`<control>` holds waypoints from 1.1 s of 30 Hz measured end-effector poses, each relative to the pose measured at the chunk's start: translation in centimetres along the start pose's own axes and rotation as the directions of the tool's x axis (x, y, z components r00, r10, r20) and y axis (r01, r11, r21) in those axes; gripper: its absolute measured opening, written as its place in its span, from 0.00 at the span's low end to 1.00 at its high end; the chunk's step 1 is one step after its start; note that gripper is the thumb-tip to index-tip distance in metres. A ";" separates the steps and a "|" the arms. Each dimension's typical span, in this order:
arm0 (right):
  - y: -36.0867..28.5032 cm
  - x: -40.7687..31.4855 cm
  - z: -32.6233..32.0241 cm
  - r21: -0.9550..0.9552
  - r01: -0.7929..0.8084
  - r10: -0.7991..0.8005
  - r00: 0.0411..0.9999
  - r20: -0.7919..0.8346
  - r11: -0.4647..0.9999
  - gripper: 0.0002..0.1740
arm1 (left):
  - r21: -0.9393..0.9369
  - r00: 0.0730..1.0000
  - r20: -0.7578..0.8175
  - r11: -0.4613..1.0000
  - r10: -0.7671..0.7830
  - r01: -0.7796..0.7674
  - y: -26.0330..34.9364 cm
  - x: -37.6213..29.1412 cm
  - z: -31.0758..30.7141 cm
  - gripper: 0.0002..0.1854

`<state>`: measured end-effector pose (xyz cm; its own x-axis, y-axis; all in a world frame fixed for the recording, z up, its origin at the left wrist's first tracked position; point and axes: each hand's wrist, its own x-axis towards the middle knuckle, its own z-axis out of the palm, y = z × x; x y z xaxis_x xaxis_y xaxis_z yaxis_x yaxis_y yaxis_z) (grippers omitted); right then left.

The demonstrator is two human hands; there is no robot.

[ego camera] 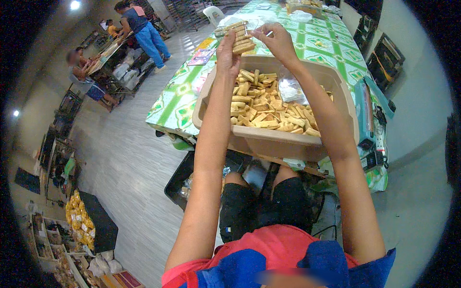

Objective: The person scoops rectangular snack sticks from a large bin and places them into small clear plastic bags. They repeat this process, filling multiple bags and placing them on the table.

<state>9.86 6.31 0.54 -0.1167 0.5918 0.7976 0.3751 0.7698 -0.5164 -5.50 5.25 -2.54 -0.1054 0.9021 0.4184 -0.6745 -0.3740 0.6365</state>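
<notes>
My left hand (227,54) holds up a row of golden-brown biscuit-like sticks (242,37) beyond the far rim of a tan plastic tub (273,138). Glints beside the row look like clear plastic wrapping. My right hand (280,41) is just right of the row, its thumb and fingertips pinched at the edge of that plastic. Beneath my forearms, the tub holds many loose baked sticks (264,108). A bundle of clear plastic bags (291,90) lies on them at the right, partly covered by my right forearm.
The tub stands on a table with a green-and-white patterned tablecloth (173,111). At right are a teal bag sealer (365,115) and a power strip (380,142). A black crate (180,180) sits below, left of my legs. Several people work at another table (108,57).
</notes>
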 end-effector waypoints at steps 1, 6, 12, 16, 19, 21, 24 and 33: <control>0.2 0.1 0.1 -0.015 -0.020 0.021 1.000 0.022 1.000 0.15 | 0.042 1.000 0.006 0.999 0.017 -0.017 0.1 0.0 0.0 0.20; 1.3 0.3 0.4 -0.004 -0.141 0.140 0.977 0.160 0.990 0.16 | 0.095 0.998 0.052 0.995 0.021 -0.026 0.6 -0.1 0.5 0.16; 1.7 0.0 0.5 0.216 -0.209 0.200 0.978 0.063 0.954 0.18 | 0.126 0.999 -0.007 0.991 -0.039 0.040 0.0 -0.6 1.1 0.19; 1.2 -0.2 0.0 0.144 -0.319 0.283 0.932 0.226 0.937 0.17 | 0.088 1.000 -0.025 0.996 -0.013 0.016 0.2 -0.5 1.0 0.19; 0.5 -0.3 -0.2 0.198 -0.361 0.292 0.906 0.306 0.911 0.18 | 0.100 0.999 -0.001 0.994 -0.046 0.046 0.4 -0.4 0.7 0.18; 0.3 -0.3 -0.5 0.113 -0.335 0.287 0.907 0.307 0.936 0.19 | 0.120 0.999 0.012 0.992 -0.045 0.043 0.4 -0.4 0.7 0.17; 0.2 -0.3 -0.4 0.036 -0.323 0.298 0.905 0.305 0.946 0.18 | 0.161 0.998 -0.020 0.985 -0.059 0.061 0.4 -0.5 0.9 0.18; 0.4 -0.9 0.9 0.428 -0.397 0.410 0.910 0.066 0.812 0.14 | 0.386 0.987 -0.118 0.910 -0.113 0.151 0.1 -1.2 1.9 0.17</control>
<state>9.26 6.28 -0.68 -0.0134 0.8699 0.4930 -0.0423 0.4921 -0.8695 -4.06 3.73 -1.81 -0.1134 0.9577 0.2643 -0.3481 -0.2875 0.8923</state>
